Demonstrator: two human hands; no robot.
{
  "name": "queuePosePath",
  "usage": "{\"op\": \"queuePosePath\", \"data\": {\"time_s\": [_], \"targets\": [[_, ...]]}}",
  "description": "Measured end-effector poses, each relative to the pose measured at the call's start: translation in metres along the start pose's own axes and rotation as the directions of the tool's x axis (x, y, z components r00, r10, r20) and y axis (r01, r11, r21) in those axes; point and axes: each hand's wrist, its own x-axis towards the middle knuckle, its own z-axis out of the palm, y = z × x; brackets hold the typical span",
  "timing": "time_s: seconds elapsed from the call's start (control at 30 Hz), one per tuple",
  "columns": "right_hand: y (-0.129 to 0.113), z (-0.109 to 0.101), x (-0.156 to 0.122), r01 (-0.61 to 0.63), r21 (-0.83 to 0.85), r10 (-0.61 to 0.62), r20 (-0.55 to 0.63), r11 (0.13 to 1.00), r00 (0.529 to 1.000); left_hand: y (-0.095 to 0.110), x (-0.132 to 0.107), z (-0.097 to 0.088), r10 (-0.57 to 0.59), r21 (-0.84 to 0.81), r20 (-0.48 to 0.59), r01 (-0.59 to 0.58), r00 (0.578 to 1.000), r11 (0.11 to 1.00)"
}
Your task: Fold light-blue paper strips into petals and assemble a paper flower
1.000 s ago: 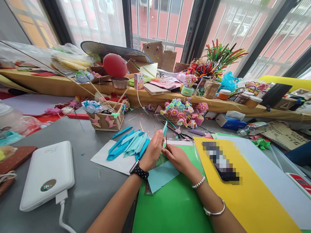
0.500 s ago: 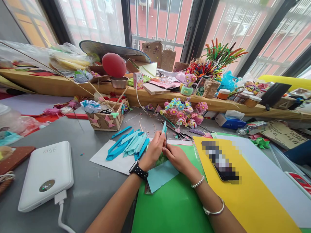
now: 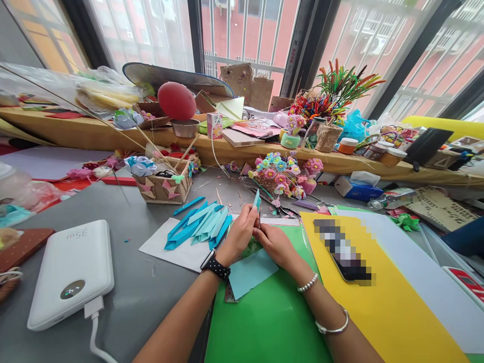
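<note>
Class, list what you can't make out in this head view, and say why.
Head view, all four:
Blue paper piece, lower end: hidden by the left hand.
Thin dark tool, handle: covered by the right hand.
Phone, screen: blurred by pixelation.
White cable, far end: cut off by the bottom edge.

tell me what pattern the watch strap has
White dots on black; the watch strap shows best in the head view.

My fingers (image 3: 248, 216) partly hide the blue strip (image 3: 257, 198) and thin tool (image 3: 259, 221) between them; to their right, the phone (image 3: 343, 252) is blurred.
</note>
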Motion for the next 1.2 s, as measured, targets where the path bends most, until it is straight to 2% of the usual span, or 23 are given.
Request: {"op": "queuePosePath", "data": {"time_s": [0.37,0.87,1.2], "targets": [[0.0027,0.0018,0.0017,-0.018,-0.003,0.018,-0.037,1.0,0.999,0.0004,0.0001,-0.0002,-0.004,0.058,0.036,0.002,0.999,0.998],[0.0022,0.0014,0.0008,-0.031,-0.067,0.028,-0.038,0.997,0.999,-0.0005,0.0001,-0.0008,-0.032,0.154,-0.007,0.032,0.999,0.988],[0.0021,0.0012,0.001,-0.038,-0.053,0.037,-0.024,0.998,0.999,-0.004,0.0011,-0.0011,-0.022,0.172,-0.001,0.022,1.0,0.985]]}}
